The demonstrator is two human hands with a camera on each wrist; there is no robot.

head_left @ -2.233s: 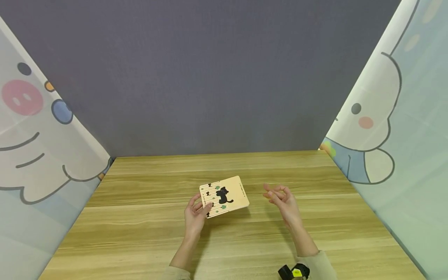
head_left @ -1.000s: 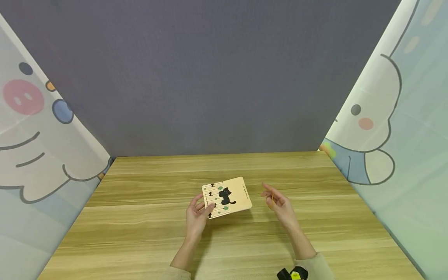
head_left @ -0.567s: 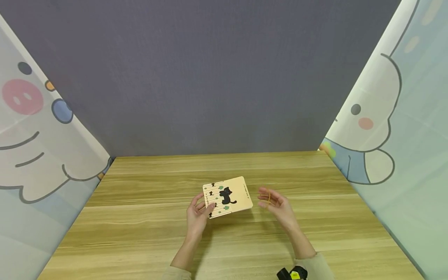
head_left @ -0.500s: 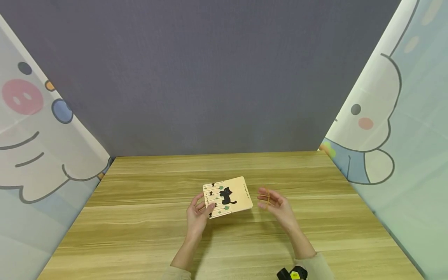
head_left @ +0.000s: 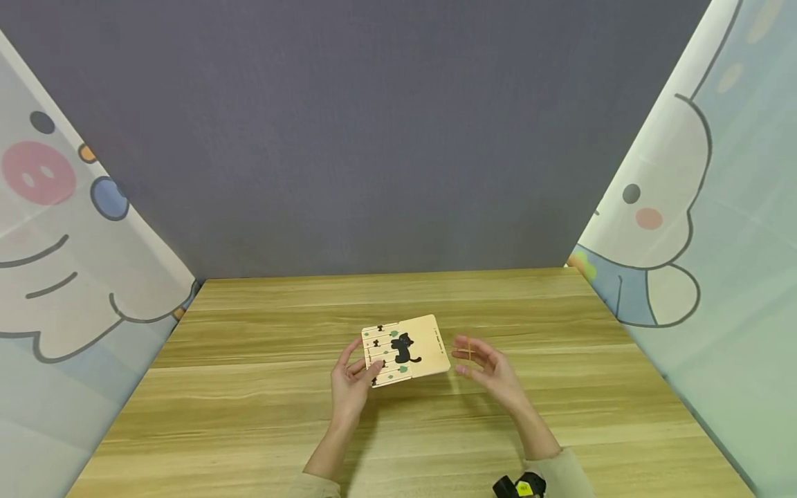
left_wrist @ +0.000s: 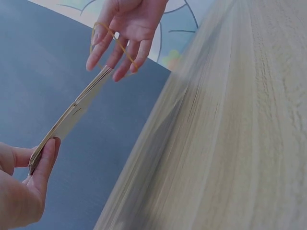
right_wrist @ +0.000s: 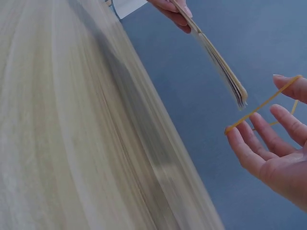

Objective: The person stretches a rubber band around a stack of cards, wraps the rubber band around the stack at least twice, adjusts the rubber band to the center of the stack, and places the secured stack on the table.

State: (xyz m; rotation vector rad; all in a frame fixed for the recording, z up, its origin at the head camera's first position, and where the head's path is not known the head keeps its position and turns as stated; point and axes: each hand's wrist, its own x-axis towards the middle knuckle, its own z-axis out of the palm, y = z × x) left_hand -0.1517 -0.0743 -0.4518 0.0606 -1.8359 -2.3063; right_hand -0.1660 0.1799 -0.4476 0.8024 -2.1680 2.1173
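Observation:
My left hand pinches the left end of a small cream booklet, thumb on top and fingers beneath. A black cat, green leaves and narrow strips are printed on its cover. Edge-on in the right wrist view, several thin layers show at the booklet's free end. To the right, my right hand has its fingers and thumb spread apart inside a yellow rubber band. The band is stretched into a loop around the fingertips. In the head view, a small gap separates these fingertips from the booklet's right edge.
Both hands are above a wooden table. A dark grey panel stands behind it, and cartoon-printed curtains flank both sides. A black device with a yellow label sits by the right sleeve.
The right hand has moved left towards the booklet, and its fingers have spread, stretching the rubber band open. The left hand and booklet shifted slightly right early on, then stayed nearly still.

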